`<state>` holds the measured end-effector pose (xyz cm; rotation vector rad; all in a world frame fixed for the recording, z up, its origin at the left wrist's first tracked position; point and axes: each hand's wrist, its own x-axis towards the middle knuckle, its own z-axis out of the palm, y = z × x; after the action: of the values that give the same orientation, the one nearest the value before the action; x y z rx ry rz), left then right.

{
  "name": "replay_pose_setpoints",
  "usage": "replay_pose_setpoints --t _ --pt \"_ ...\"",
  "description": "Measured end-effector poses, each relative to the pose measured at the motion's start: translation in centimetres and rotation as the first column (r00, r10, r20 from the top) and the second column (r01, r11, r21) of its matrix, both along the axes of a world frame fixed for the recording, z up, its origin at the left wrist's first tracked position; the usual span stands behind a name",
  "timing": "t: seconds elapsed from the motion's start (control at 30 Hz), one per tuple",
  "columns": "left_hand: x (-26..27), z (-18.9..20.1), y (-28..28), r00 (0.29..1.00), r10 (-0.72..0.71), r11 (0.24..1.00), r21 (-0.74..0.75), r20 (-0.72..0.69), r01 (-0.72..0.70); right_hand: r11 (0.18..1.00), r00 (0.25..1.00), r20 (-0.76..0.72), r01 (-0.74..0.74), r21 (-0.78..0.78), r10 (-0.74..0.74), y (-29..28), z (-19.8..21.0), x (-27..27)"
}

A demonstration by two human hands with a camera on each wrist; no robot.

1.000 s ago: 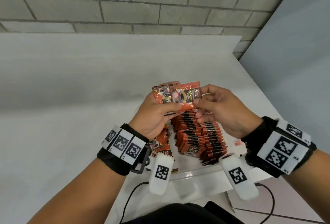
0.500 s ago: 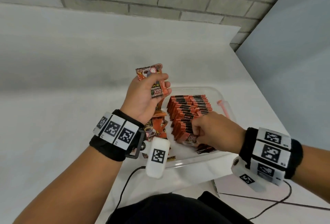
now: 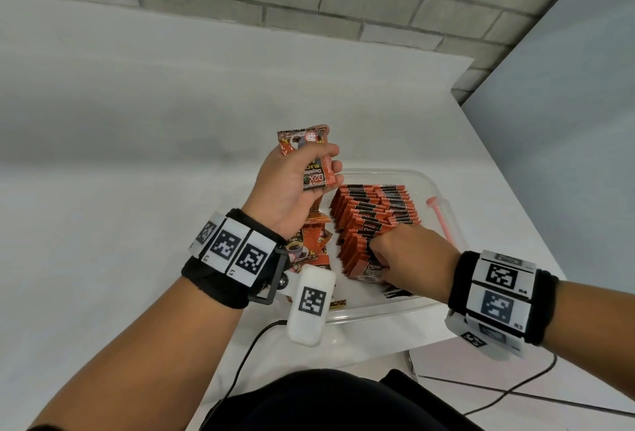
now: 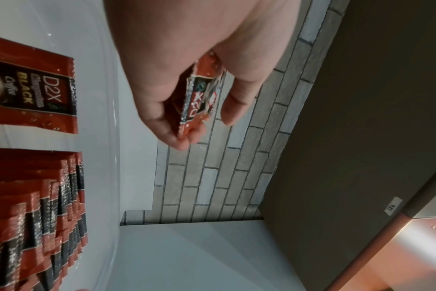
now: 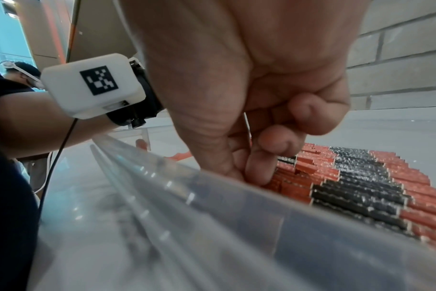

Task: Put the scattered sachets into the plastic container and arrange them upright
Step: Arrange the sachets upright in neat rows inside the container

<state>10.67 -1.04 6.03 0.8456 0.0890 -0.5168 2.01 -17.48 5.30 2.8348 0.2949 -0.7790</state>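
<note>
A clear plastic container stands on the white table. Inside it runs a row of upright red-and-black sachets, also seen in the right wrist view and the left wrist view. My right hand is down at the row's near end, fingers curled, pinching a leaning sachet; the container wall hides the fingertips. My left hand grips a small stack of sachets above the container's far left corner. Loose sachets lie flat on the container's left side.
A pink stick lies along the container's right wall. The table's right edge runs close beside the container, with a grey partition beyond. A brick wall stands behind. A black cable hangs from my left wrist. Another person is at the far left.
My right hand took a sachet from the stack in my left hand and brought it down to the near end of the row. My left hand stays raised with the rest.
</note>
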Motion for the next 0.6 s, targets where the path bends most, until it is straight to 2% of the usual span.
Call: replay_pose_setpoints --t 0.23,0.6 --pt "0.03 -0.24 -0.06 1.0 -0.017 1.0 0.015 -0.002 0.017 0.999 1.0 -0.013 -0.025 -0.033 0.024 -0.2 -0.57 -0.21" --pt "-0.15 -0.34 -0.24 0.999 -0.04 0.999 0.03 0.0 0.04 1.0 1.0 0.021 -0.003 0.022 0.003 -0.74 -0.68 -0.35"
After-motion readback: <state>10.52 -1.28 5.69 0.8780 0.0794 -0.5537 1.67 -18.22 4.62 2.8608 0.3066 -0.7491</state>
